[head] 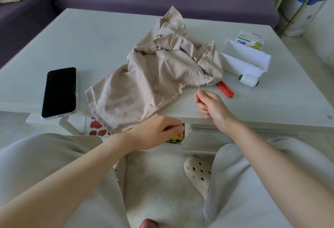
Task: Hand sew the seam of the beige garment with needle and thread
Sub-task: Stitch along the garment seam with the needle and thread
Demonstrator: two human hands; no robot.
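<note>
— Where are you in the job?

— Between stitches, I'd judge. My right grip [209, 104] pinches the needle [198, 85] between thumb and forefinger, with its free end aimed at the near right edge of the beige garment [159, 75], almost touching it. The garment lies crumpled in the middle of the tabletop [90, 47], and one corner hangs over the near edge.

— And the other one?

— My left grip [159, 132] is curled at the near edge, just beside that hanging corner. I cannot tell whether it grasps cloth, thread or nothing. The thread on the needle is too fine to trace.

— What does the next move call for?

— Probably setting the needle into the frayed seam edge just ahead of it. That needs a small, well-aimed push. The left should flatten and steady the cloth so both layers get caught, and the thread must stay clear of the folds.

— Count it all for me.

— One needle and one garment. One spool of white thread [248, 80] sits right of the garment. One pair of orange snips [226, 89] is partly tucked under its right edge. There's one phone [59, 92] at the near left, and one carton [250, 40] and one white tray [253, 63] at the far right.
</note>
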